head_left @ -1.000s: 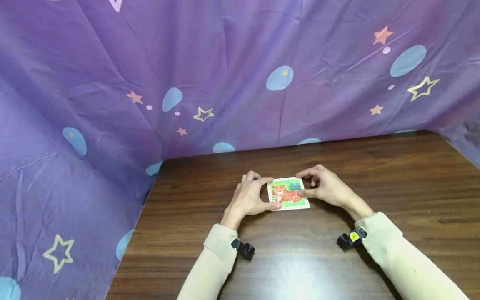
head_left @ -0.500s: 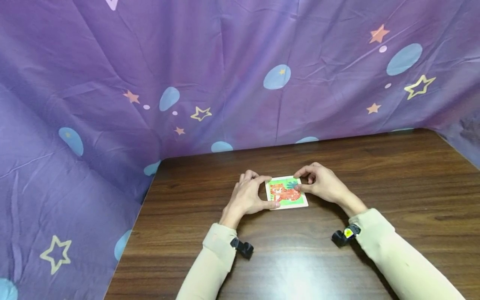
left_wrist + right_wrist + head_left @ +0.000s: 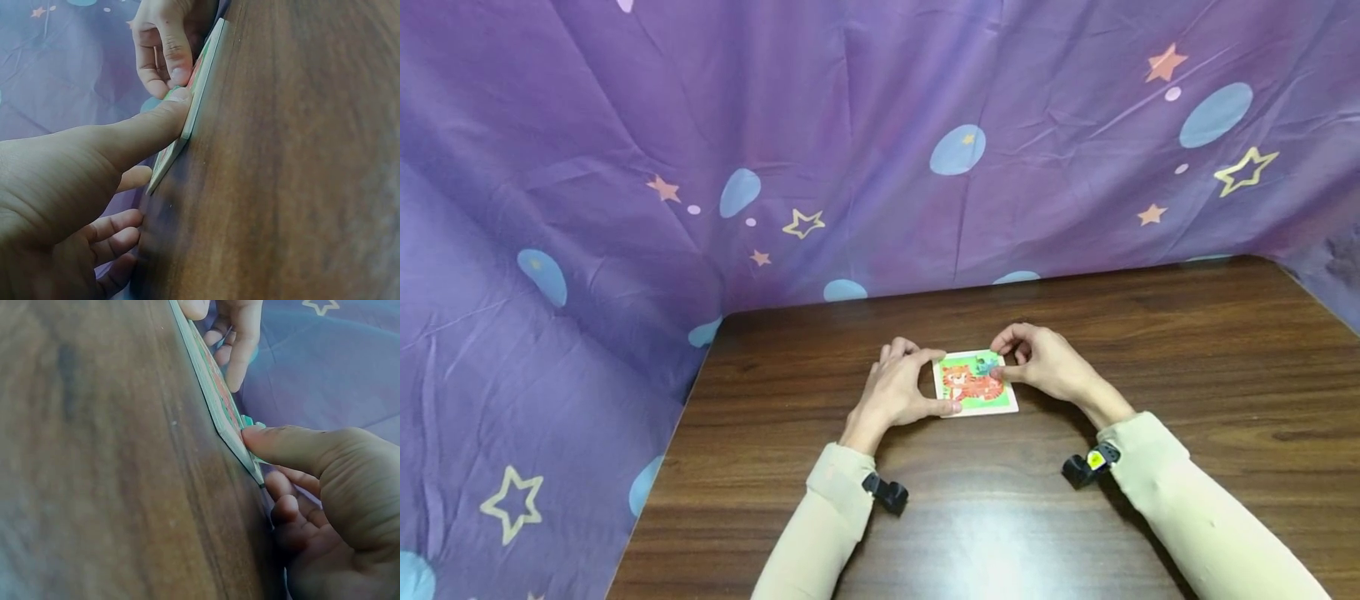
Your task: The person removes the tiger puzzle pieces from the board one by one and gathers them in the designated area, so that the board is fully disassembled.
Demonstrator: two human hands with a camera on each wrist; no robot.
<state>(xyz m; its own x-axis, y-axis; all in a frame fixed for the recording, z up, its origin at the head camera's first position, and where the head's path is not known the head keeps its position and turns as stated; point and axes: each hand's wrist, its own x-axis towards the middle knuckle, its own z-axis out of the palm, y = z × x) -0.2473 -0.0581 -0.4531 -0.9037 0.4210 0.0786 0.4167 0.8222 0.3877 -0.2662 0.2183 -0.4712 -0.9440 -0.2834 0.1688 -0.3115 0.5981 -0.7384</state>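
Puzzle board flat on table, both hands on it.
Head: left hand (image 3: 897,392) braces the tiger puzzle board (image 3: 973,385) on the table (image 3: 1150,350); right hand (image 3: 1045,365) pinches a piece at its top right. Left wrist: thumb (image 3: 140,134) on its edge. Right wrist: thumb (image 3: 287,447) presses the board (image 3: 215,394). Looks thin, stiff, light; grip by edges.

A dark brown wooden desk (image 3: 1187,350) is filling the lower part of the head view, and soft light is reflecting on its near surface. A purple cloth (image 3: 865,125) with blue ovals, small dots and orange and yellow stars is hanging behind the desk and is wrapping around its left side.
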